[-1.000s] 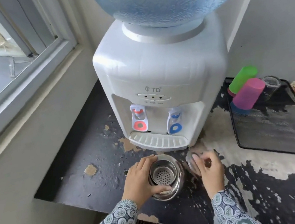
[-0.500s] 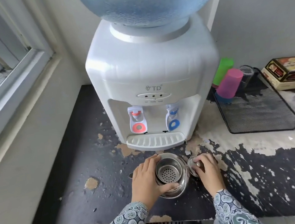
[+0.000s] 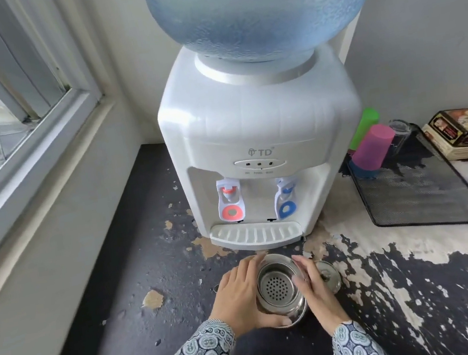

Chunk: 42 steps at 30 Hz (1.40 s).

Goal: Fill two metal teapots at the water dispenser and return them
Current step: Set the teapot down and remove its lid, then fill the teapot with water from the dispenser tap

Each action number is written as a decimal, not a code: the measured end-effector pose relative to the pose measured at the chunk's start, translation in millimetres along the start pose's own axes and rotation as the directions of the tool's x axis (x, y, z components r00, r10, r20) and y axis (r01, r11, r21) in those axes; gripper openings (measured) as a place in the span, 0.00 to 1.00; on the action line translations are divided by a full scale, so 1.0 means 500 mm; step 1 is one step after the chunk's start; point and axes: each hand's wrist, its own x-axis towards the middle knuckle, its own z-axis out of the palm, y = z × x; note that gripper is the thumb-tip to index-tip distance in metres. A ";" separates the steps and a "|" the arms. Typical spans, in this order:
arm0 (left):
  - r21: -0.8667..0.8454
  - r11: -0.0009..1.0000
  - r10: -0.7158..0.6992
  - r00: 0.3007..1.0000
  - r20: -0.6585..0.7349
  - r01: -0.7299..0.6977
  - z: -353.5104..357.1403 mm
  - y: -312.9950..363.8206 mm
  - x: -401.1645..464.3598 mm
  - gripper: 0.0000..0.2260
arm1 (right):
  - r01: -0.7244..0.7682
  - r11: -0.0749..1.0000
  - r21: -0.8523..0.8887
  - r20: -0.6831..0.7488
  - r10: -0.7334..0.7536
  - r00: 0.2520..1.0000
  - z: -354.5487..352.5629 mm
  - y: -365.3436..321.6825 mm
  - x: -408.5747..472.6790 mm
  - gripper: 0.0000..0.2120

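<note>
A metal teapot (image 3: pixel 278 287) stands open on the dark counter just before the white water dispenser (image 3: pixel 258 143), its perforated strainer showing inside. My left hand (image 3: pixel 237 297) wraps its left side with the thumb at the near rim. On the pot's right side rests my right hand (image 3: pixel 317 289), fingers extended along the rim. The pot's round metal lid (image 3: pixel 329 275) lies flat on the counter just right of the pot, partly behind that hand. Red (image 3: pixel 231 212) and blue (image 3: pixel 287 209) taps sit above the drip tray (image 3: pixel 254 234). Only one teapot is in view.
A black mesh tray (image 3: pixel 416 199) holding pink, green and blue cups (image 3: pixel 373 147) and a glass stands right of the dispenser. A printed box (image 3: pixel 467 132) sits at far right. A window and its ledge (image 3: pixel 26 140) run along the left. The counter's paint is peeling.
My right hand has let go of the lid, left it on the counter, and moved left onto the teapot's side. The left hand stays on the pot. The view has tilted up.
</note>
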 end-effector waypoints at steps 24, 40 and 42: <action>-0.098 0.990 -0.110 0.990 -0.086 0.102 -0.164 -0.102 0.035 0.50 | 0.154 0.987 -0.041 0.071 -0.150 0.986 0.054 -0.154 0.133 0.32; -0.107 0.950 -0.288 0.955 0.064 0.294 -0.216 -0.103 0.097 0.49 | 0.428 0.857 -0.288 0.200 -0.383 0.902 0.057 -0.130 0.157 0.50; -0.085 0.950 -0.298 0.953 0.054 0.302 -0.215 -0.101 0.095 0.49 | 0.409 0.859 -0.308 0.207 -0.359 0.910 0.053 -0.127 0.157 0.49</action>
